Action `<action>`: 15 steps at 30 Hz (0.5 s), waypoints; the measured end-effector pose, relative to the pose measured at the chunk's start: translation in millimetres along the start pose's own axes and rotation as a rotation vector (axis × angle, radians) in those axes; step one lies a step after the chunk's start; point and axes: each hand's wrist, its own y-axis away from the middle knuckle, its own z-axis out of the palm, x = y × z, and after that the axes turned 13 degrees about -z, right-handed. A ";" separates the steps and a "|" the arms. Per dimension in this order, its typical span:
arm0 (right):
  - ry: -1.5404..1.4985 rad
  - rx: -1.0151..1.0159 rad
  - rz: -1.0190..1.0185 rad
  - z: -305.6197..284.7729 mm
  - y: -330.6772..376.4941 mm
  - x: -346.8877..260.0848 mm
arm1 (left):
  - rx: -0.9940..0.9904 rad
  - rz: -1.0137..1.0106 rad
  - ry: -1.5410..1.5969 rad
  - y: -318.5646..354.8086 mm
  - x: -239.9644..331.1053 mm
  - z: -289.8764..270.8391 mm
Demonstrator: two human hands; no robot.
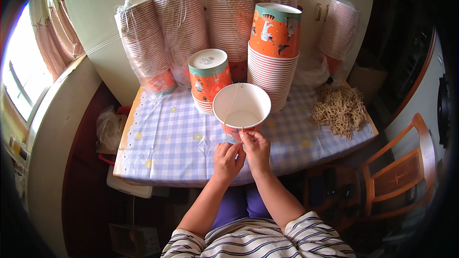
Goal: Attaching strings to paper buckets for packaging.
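A paper bucket [242,96], white inside with an orange printed outside, stands upright before me at the table's near middle. A thin beige string [233,99] hangs from its far rim, crosses the inside and drops over the front rim. Just at the front rim, my right hand [256,149] pinches the string with thumb and forefinger. My left hand [227,160] is beside it, slightly lower, with its fingers closed where the string comes down; the exact grip is partly hidden.
Behind stand a short bucket stack [209,79] and a tall one [272,69], both upside down. Several plastic-wrapped stacks [181,28] line the back. A heap of beige strings [339,111] lies at right on the checked tablecloth [167,150]. A wooden chair [401,167] stands right of the table.
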 end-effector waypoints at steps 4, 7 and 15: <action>-0.030 -0.035 0.138 0.2 -2.3 -3.8 | 0.000 0.020 -0.001 -0.3 -1.2 -0.6; -0.053 -0.005 0.144 3.4 -3.0 -3.7 | 0.007 0.026 -0.010 -1.4 -0.9 -0.5; -0.133 0.039 0.172 7.9 -6.8 -11.8 | 0.010 0.051 -0.023 -3.0 -3.6 -0.9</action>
